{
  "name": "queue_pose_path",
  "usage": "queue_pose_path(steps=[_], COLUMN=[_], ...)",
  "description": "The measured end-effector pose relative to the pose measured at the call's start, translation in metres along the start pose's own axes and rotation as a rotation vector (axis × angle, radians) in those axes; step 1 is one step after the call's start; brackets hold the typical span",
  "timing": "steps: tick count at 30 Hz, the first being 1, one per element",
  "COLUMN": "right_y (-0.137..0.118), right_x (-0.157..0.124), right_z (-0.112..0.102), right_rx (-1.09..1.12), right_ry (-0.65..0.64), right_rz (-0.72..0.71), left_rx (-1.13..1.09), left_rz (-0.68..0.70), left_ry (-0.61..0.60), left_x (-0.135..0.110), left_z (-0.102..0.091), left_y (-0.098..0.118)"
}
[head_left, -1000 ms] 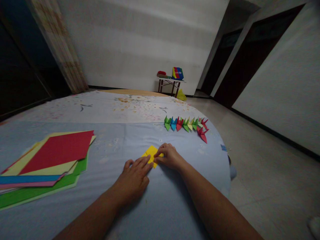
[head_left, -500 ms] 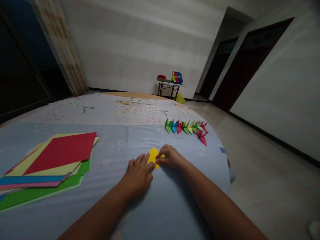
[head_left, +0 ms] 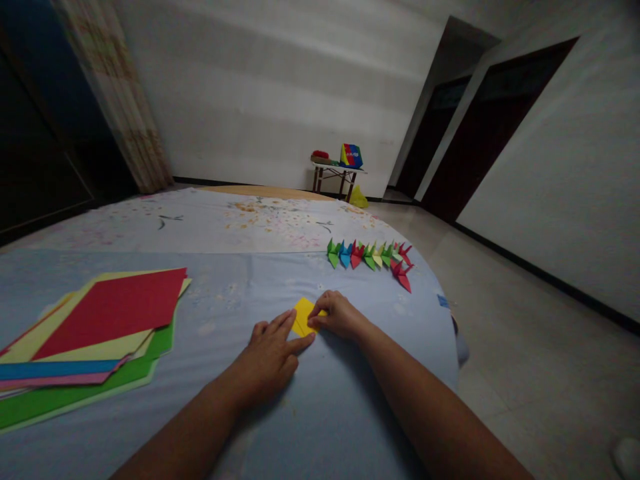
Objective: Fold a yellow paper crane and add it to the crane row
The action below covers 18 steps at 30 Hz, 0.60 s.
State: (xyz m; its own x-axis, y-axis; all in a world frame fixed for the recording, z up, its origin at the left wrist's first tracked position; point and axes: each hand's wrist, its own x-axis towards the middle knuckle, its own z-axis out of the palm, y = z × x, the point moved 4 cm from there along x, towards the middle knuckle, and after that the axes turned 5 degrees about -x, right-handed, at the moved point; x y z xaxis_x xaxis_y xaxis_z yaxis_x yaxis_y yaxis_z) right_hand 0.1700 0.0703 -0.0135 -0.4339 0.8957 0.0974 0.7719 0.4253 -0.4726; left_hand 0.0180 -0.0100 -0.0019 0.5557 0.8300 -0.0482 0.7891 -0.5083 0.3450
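On the blue bedsheet (head_left: 330, 413) near its right edge lies the folded yellow paper (head_left: 303, 316); left hand (head_left: 267, 357) presses flat, fingers spread beside it; right hand (head_left: 336, 313) fingertips pinched on its corner; best crease probably needs edges aligned, firm even pressure.

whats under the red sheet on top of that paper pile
Under the red sheet lie pale yellow, blue, pink and green sheets, each showing only along its edges. The stack rests on the light blue cloth. How many sheets lie beneath is hidden by the red one.
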Motion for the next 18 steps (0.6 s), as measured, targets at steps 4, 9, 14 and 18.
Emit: queue_pose_path(steps=[4,9,14,18], right_y=[0.004,0.012,0.011,0.006], right_x=[0.011,0.022,0.018,0.013], right_z=[-0.001,-0.007,-0.005,-0.002], right_rx=[-0.056,-0.085,-0.035,-0.068], right_ry=[0.024,0.087,0.121,0.082], right_rz=[0.051,0.138,0.131,0.107], left_rx=[0.003,-0.007,-0.03,-0.052], left_rz=[0.001,-0.02,-0.029,-0.015], left_ry=[-0.004,-0.004,0.006,0.046], left_x=[0.001,0.001,0.002,0.002], left_z=[-0.002,0.002,0.004,0.002], left_y=[0.0,-0.003,-0.007,-0.007])
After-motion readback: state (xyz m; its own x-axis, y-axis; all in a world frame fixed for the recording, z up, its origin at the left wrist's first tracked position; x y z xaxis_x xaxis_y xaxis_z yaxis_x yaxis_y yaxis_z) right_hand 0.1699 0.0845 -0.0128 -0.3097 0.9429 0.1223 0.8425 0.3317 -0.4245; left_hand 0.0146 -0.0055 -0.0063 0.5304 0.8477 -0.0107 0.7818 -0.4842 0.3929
